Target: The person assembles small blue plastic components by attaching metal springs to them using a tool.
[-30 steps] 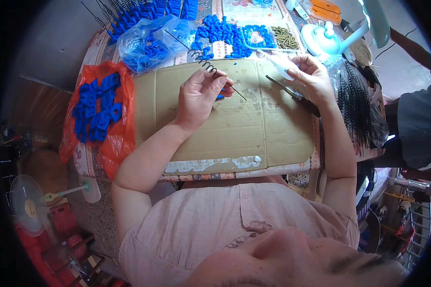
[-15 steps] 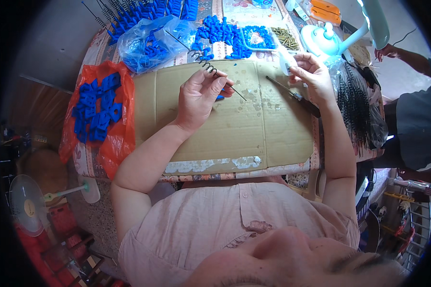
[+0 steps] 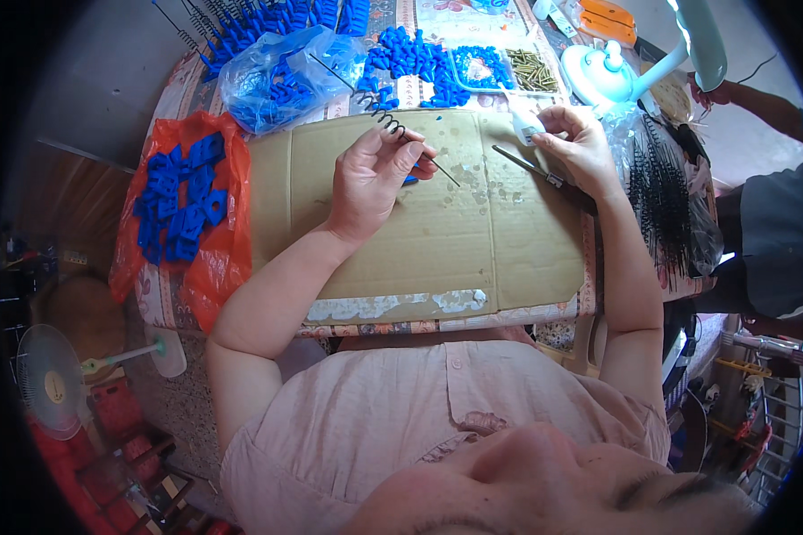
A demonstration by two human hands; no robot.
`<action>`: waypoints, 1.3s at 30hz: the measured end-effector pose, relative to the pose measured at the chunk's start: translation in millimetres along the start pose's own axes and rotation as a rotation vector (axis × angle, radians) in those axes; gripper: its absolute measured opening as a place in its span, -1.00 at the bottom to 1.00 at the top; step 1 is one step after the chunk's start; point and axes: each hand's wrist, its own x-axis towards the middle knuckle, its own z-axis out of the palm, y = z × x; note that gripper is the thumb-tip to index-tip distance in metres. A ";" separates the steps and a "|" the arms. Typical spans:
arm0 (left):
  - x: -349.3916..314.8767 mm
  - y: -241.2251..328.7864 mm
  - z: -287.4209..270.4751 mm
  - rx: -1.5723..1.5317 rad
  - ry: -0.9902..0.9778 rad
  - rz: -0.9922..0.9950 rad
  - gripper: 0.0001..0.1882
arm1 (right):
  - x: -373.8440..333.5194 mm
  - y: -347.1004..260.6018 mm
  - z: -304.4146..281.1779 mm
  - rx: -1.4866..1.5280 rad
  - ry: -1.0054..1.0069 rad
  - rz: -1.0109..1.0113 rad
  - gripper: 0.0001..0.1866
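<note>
My left hand (image 3: 372,178) is closed, pinching a black spring wire (image 3: 379,114) above the cardboard sheet (image 3: 401,259). The wire's coil slants up and left past the fingers, and its straight end points down to the right. A bit of blue plastic (image 3: 410,179) shows just below those fingers; whether I hold it too is unclear. My right hand (image 3: 583,150) grips a small white bottle (image 3: 525,127), tilted over the far right of the cardboard. Beneath that hand lies a dark-handled tool with a thin metal shaft (image 3: 528,165), partly hidden by my wrist.
An orange-red bag of blue plastic parts (image 3: 187,201) lies left. Further back are a clear bag (image 3: 285,85), loose blue pieces (image 3: 410,58), a tray with brass-coloured pins (image 3: 533,69) and a lamp (image 3: 598,76). Black spring wires (image 3: 660,196) lie right, near another person's arm (image 3: 749,102).
My right hand has tipped the white bottle and shifted it slightly down, closer to the cardboard. The left hand and the spring wire have barely moved.
</note>
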 end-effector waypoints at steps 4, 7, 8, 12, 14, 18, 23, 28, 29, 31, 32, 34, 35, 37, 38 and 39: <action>0.4 0.2 -0.2 -0.004 0.011 0.000 -0.87 | -1.3 -2.2 -11.3 -0.072 -0.035 0.016 -0.74; 0.5 1.7 -0.2 -0.009 0.022 0.004 -0.86 | -0.3 6.1 -18.0 -0.181 -0.046 0.015 -0.74; 0.8 2.1 0.0 -0.009 0.022 0.003 -0.86 | -0.5 7.4 -18.1 -0.195 -0.039 0.019 -0.74; 1.1 2.8 -0.7 -0.010 0.038 -0.001 -0.86 | -5.6 -8.9 -11.4 -0.402 0.010 -0.005 -0.73; 1.5 4.1 0.3 -0.021 0.038 -0.005 -0.86 | -6.1 -10.7 -11.3 -0.471 0.012 -0.007 -0.72; 1.4 4.5 0.9 -0.042 0.044 -0.028 -0.88 | -6.1 -9.3 -12.8 -0.485 0.009 0.002 -0.73; 0.9 5.7 -0.4 -0.049 0.043 -0.036 -0.86 | -11.6 -37.1 -7.8 -0.507 -0.026 0.043 -0.72; 0.5 6.9 -0.2 -0.045 0.046 -0.044 -0.87 | -16.6 -40.5 -11.8 -0.586 0.044 -0.042 -0.70; 0.6 6.7 -0.3 -0.044 0.048 -0.044 -0.87 | -17.3 -39.2 -14.6 -0.635 0.063 -0.170 -0.69; 1.3 5.4 -0.4 -0.050 0.042 -0.034 -0.88 | -21.4 -44.4 -20.0 -0.677 0.068 -0.154 -0.72; 1.5 4.9 -0.3 -0.049 0.044 -0.035 -0.88 | -24.0 -49.5 -22.1 -0.721 0.074 -0.138 -0.75; 2.0 4.1 1.0 -0.055 0.046 -0.029 -0.89 | -31.0 -68.3 -22.7 -0.647 0.024 -0.099 -0.79; 1.8 4.0 1.7 -0.055 0.045 -0.031 -0.89 | -34.9 -74.6 -19.5 -0.574 -0.023 -0.061 -0.82; -0.8 4.4 2.8 -0.050 0.051 -0.033 -0.90 | -39.6 -77.3 -2.8 -0.315 -0.109 -0.078 -0.87; -0.7 4.5 4.6 -0.052 0.043 -0.036 -0.90 | -41.5 -77.1 5.2 -0.286 -0.167 -0.131 -0.87; -1.0 4.6 6.4 -0.031 0.032 -0.031 -0.90 | -43.3 -75.9 13.5 -0.257 -0.224 -0.184 -0.87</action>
